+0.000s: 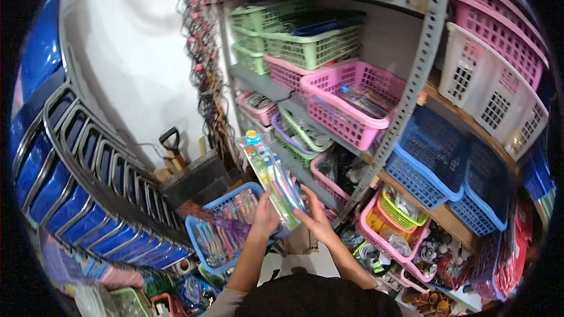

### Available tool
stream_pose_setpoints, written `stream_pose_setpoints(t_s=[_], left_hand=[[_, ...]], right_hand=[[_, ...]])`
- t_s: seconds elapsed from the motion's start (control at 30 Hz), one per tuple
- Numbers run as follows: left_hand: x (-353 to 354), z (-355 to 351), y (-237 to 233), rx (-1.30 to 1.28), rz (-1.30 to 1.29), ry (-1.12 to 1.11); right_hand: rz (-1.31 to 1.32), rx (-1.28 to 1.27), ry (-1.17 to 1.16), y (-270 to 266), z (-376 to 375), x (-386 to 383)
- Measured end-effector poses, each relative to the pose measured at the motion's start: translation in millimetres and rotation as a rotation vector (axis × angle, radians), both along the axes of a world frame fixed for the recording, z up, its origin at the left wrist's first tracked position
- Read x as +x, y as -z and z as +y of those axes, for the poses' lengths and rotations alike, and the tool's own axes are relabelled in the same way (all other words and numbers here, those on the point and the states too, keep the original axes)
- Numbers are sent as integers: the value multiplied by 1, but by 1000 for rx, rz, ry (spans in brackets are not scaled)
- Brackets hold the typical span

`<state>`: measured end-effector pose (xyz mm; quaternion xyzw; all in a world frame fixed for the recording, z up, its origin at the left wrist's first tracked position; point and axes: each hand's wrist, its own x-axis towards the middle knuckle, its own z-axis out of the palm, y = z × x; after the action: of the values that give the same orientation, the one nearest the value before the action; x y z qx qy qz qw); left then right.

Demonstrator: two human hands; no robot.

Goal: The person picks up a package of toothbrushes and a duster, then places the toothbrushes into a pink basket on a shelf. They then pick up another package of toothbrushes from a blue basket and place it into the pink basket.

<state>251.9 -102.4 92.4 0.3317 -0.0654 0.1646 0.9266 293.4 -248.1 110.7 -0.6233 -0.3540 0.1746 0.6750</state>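
Note:
In front of me I hold a toothbrush pack, tilted, with clear plastic over a green card and a blue and yellow top. Long white and blue handles show along its right side. My left hand grips the lower left edge of the pack. On the opposite side, my right hand has its thumb and fingers closed on the lower right edge. Below and left of my left hand is a blue basket filled with rows of colourful packaged items.
Metal shelves ahead carry a pink basket and a green basket. A perforated shelf post stands to the right, beside blue baskets. Stacked blue chairs with metal frames line the left. A black-handled tool leans by the wall.

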Motion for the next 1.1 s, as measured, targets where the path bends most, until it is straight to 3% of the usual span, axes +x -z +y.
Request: stream_pose_setpoints(t_s=[0.03, 0.17, 0.27, 0.37, 0.47, 0.53, 0.6, 0.67, 0.7, 0.8, 0.83, 0.93, 1.1], left_hand=[[7, -8, -2, 60, -10, 18], [29, -34, -5, 210, 67, 101], [45, -50, -7, 397, 64, 118], [83, -51, -11, 604, -297, 35], [112, -54, -56, 771, -192, -165], [158, -45, -55, 1029, -308, -365], [179, -49, -78, 1067, -325, -459], [186, -51, -101, 1714, -358, -807], [201, -48, -96, 1915, -366, -919], [210, -48, -107, 1925, -337, -852], [206, -48, -111, 1827, -405, -866], [178, -54, -125, 1879, -321, -884], [143, -37, -111, 1774, -305, -964]], right_hand=[[-229, -95, 129, -5, -6, 3], [-430, -291, 292, -37, -33, -1], [-527, -147, 389, -32, -47, 11], [-381, -29, 466, -33, -66, 18], [-333, 67, 538, -42, -84, 19], [-340, 75, 570, -42, -94, 22], [-360, 64, 590, -42, -103, 22], [-156, 91, 587, -40, -109, 20], [-257, 4, 597, -35, -115, 24], [-190, 132, 593, -41, -119, 21], [-208, 128, 606, -40, -121, 21], [-286, 128, 625, -48, -124, 21], [-253, 182, 617, -46, -122, 26]])
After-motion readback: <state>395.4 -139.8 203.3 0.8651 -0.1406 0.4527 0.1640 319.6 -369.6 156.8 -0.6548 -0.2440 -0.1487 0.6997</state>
